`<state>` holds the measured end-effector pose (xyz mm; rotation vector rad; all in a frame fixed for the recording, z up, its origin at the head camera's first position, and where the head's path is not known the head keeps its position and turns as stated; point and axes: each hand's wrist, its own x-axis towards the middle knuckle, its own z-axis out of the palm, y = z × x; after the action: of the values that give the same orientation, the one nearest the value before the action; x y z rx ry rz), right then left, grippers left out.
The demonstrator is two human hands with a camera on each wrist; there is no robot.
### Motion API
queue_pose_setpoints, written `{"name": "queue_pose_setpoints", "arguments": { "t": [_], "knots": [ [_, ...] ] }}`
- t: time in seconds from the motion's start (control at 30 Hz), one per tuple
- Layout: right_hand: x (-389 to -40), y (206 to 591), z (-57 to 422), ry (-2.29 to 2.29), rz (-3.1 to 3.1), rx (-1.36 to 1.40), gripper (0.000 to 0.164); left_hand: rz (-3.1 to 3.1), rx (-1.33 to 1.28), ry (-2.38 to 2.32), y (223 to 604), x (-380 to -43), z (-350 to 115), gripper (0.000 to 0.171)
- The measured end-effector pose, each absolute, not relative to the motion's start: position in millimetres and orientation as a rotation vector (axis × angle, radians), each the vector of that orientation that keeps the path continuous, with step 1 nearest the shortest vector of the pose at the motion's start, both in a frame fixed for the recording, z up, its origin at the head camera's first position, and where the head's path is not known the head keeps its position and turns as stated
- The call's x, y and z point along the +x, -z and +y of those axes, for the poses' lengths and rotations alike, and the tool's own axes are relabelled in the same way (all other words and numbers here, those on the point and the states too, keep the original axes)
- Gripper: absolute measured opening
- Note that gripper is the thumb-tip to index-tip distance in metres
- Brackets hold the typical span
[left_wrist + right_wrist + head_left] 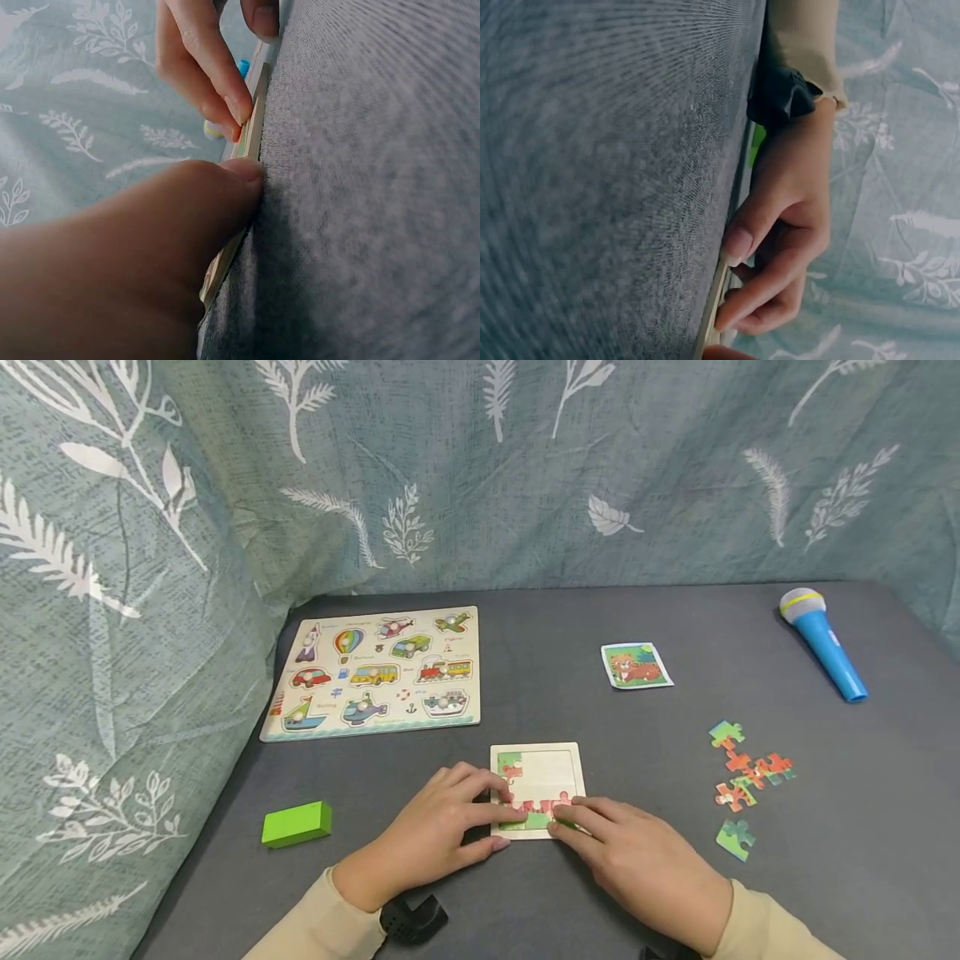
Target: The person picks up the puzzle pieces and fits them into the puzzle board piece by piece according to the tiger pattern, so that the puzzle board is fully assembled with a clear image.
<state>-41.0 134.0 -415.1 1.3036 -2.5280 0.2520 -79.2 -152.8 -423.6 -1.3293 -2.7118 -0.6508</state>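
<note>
Near the middle of the dark grey, cloth-textured desk (pixel 645 743): square, pale wooden puzzle tray with a raised rim (pixel 536 748), lying flat between the hands. In its far left corner: one green and orange-red jigsaw piece (pixel 512 764). Along its near side: row of green and reddish jigsaw pieces (pixel 536 820), partly covered by fingers.

At the tray's left side: left hand (pixel 438 822), fingers spread and slightly bent, fingertips resting on pieces, thumb against the near left edge. At the near right corner: right hand (pixel 637 860), fingers extended, fingertips touching rim and pieces; in the left wrist view, thumb apart from index finger.

Right of the tray, well apart: loose cluster of orange and green jigsaw pieces (pixel 738 762), exact overlaps too small to tell; just nearer, a single green piece (pixel 738 842). Beyond the tray, to the right: small square card with an orange animal picture (pixel 637 666). Far right: blue toy microphone with grey head and yellow band (pixel 831 652).

Far left: cream board with colourful vehicle pictures (pixel 474 635). Nearer, left: bright green rectangular block (pixel 297 825). Behind: teal curtain with white leaf prints (pixel 487 527).
</note>
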Motion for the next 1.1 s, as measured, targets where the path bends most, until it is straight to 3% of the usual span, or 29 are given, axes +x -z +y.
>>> {"name": "queue_pose_setpoints", "arguments": {
  "t": [0.47, 1.1],
  "knots": [
    [-44.3, 419.3, 135.1, -0.328, -2.503, 1.298, 0.049, -2.728, -1.337, 0.702, 424.3, -78.6, -152.9, 0.03],
    [-40.7, 420.5, 130.8, -0.33, -2.426, 1.312, 0.052, -2.73, -1.35, 0.661, 422.7, -77.3, -154.3, 0.035]
  ]
}}
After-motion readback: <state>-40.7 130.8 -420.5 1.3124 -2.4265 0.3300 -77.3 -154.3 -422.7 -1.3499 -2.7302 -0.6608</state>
